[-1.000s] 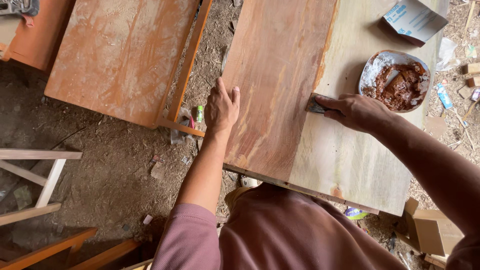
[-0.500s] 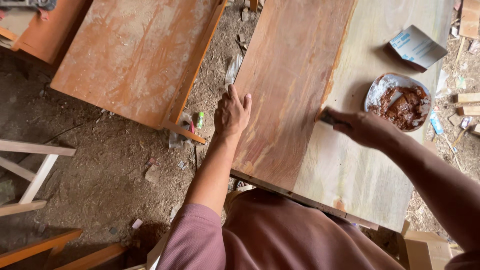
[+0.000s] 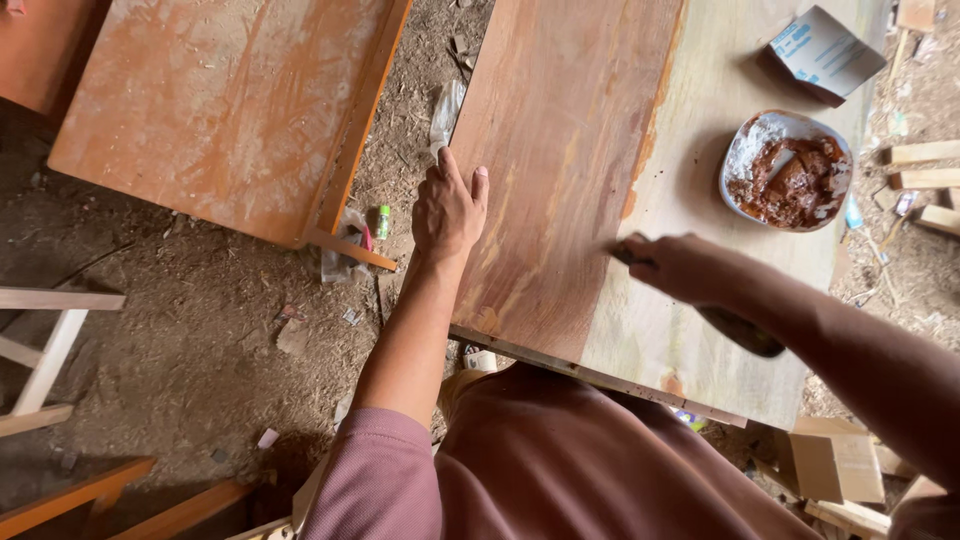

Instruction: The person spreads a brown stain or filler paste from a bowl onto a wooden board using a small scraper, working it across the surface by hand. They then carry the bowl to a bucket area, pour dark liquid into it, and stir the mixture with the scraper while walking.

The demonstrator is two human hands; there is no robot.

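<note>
At the upper left of the frame a reddish-stained panel (image 3: 230,110) is seen lying over the dirt floor (image 3: 200,320), with pale wooden frame pieces (image 3: 45,350) at the left edge. Near the centre, the left hand (image 3: 448,210) is laid flat, fingers together, on the left edge of a long board (image 3: 560,170) that serves as the surface; its long axis runs from the lower middle toward the top of the frame. The board's left part is coated red-brown, its right part is left pale. Right of centre, the right hand (image 3: 680,268) is closed around a small dark applicator (image 3: 628,252), pressed at the boundary between stained and bare wood. The bare strip lies to the right of this hand. At the upper right, a bowl of brown paste (image 3: 790,170) rests on the board, nearer the right hand, with a small box (image 3: 825,50) beyond it.
</note>
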